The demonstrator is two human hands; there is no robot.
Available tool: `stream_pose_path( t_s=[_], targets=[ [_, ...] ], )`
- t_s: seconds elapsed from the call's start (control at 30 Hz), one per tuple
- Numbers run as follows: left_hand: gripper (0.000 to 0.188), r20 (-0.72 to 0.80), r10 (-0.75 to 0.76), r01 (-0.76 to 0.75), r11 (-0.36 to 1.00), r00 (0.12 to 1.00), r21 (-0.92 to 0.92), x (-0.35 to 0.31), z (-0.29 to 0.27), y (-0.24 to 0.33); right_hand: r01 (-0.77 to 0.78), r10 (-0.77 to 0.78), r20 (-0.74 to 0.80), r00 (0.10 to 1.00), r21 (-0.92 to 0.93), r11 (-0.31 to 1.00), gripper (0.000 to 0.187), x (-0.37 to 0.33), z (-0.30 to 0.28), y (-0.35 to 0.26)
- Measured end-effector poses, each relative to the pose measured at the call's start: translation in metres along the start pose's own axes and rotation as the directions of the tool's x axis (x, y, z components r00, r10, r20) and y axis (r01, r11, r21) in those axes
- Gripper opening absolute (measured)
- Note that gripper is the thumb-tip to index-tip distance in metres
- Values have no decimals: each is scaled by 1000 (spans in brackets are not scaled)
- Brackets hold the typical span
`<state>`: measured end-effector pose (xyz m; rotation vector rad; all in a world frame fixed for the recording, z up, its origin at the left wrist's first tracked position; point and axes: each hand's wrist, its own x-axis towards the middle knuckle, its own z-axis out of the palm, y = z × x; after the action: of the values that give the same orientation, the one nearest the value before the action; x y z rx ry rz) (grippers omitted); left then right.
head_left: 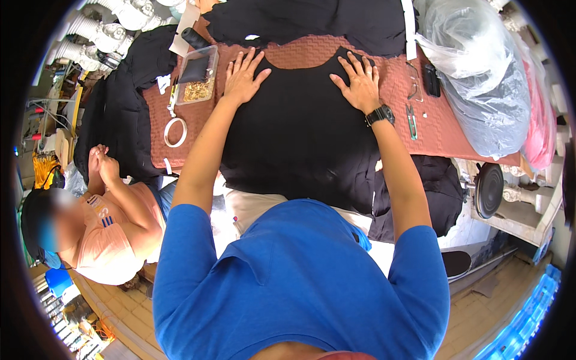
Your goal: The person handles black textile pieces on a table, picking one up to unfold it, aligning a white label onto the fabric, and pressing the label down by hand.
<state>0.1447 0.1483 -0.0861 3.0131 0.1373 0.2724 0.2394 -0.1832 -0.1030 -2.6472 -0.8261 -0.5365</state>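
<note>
A black garment (300,126) with a wide scooped neckline lies spread over the table and hangs past its near edge. My left hand (243,78) rests flat on its upper left shoulder, fingers stretched out. On the upper right shoulder lies my right hand (359,84), fingers spread and palm down, with a black watch on the wrist. Close to my left hand stands a clear plastic box (198,75) holding small gold-coloured pieces and something dark. Thread snips (411,122) with green handles lie right of my right wrist.
The table has a reddish-brown quilted cover (444,129). More black cloth (306,21) is piled at the far side. A tape roll (175,132) and a black thread cone (195,39) lie left; eyeglasses (414,81) and a large plastic bag (480,78) are right. Another person (120,222) sits at left.
</note>
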Motion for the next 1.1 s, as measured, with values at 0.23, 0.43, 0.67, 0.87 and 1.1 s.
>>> stream_pose_path(
  t_s=[0.23, 0.43, 0.67, 0.87, 1.1],
  targets=[
    [55, -309, 184, -196, 981, 933, -8, -11, -3, 67, -15, 14, 3, 1000, 278, 960, 52, 11, 7, 35],
    [50, -239, 296, -360, 885, 925, -296, -19, -7, 122, -184, 356, -399, 845, 407, 894, 26, -66, -82, -7],
    [41, -249, 412, -481, 770, 877, -418, 35, 23, 188, -435, 455, -252, 854, 133, 891, 22, -151, -88, -4],
    [48, -206, 402, -446, 854, 892, -267, 38, 49, 211, -365, 400, -154, 904, 212, 907, 6, -152, -82, 13],
    [57, -144, 377, -394, 910, 915, -126, 44, 50, 211, -266, 375, -340, 863, 325, 907, 16, -79, -102, 32]
  ],
)
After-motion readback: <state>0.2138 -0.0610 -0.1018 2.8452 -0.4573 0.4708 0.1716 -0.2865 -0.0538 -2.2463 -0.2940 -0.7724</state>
